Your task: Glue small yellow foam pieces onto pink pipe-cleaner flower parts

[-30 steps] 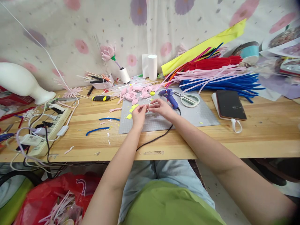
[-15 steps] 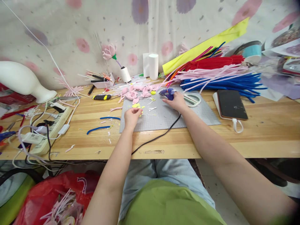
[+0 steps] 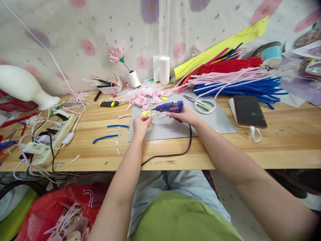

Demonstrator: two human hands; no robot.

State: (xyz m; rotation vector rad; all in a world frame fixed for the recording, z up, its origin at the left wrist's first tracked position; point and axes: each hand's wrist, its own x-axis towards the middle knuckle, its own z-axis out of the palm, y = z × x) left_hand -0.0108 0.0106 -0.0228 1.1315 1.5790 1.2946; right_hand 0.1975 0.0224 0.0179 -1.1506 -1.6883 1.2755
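Since the last frame your right hand [image 3: 184,115] lifted the blue glue gun [image 3: 169,107] off the grey mat [image 3: 213,122], nozzle now aimed left | right fingers wrapped tight around its grip | left hand [image 3: 140,124] pinches a small yellow piece [image 3: 149,117], fingertips closed, just beside the nozzle | scissors [image 3: 203,105] lie near, behind your right hand.

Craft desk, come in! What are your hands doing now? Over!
Right hand grips blue glue gun, nozzle aimed left. Left hand pinches small yellow piece on grey mat. Scissors lie clear behind.
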